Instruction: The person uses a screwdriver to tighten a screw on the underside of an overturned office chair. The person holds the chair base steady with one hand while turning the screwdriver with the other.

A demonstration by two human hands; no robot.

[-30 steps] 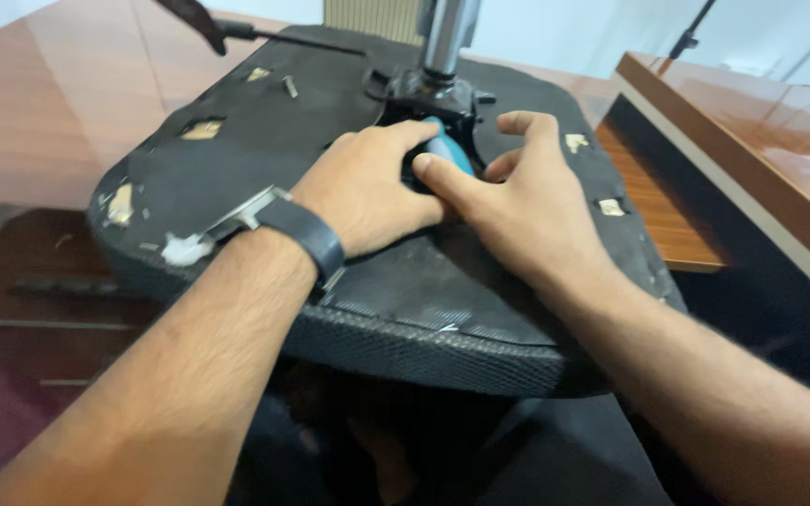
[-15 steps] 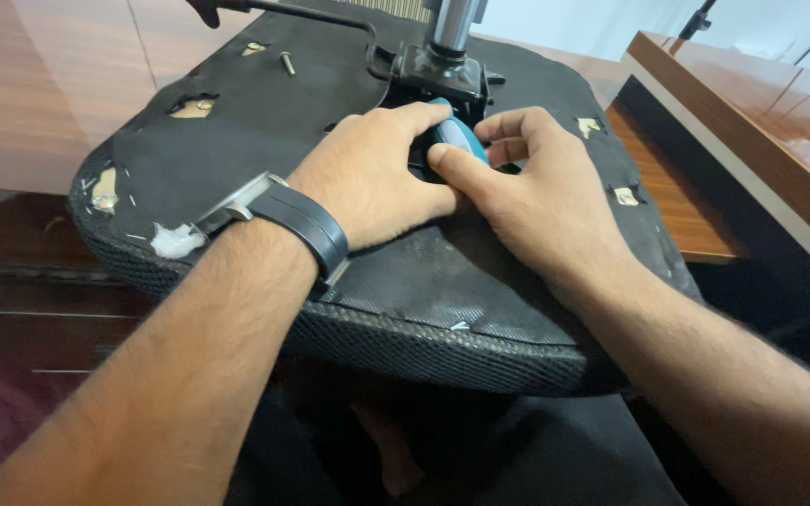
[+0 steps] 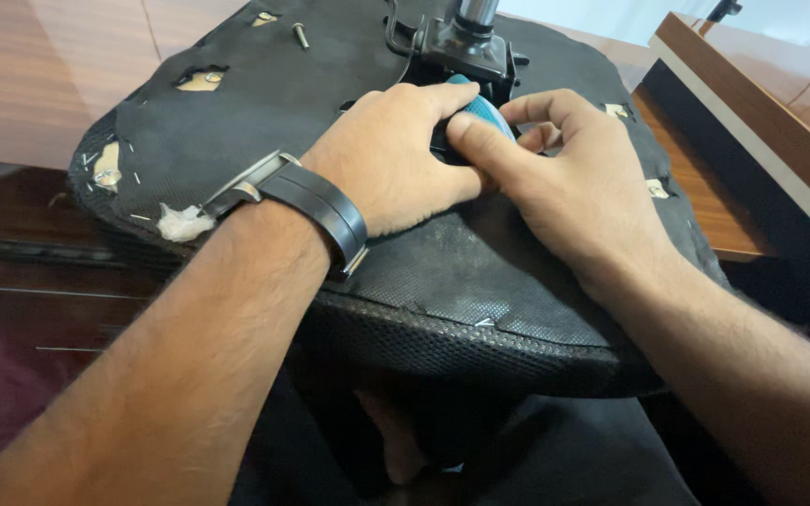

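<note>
Head view: both hands' fingers (image 3: 469, 141) grip a blue tool (image 3: 482, 111), metal bracket (image 3: 466, 49) just behind.

Small blue-teal object (image 3: 482, 111) pinched against the upturned black seat underside (image 3: 442, 272).

head cam, steep down, close up

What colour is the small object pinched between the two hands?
Teal blue object, seen in the head view, between left hand and right hand.
</note>
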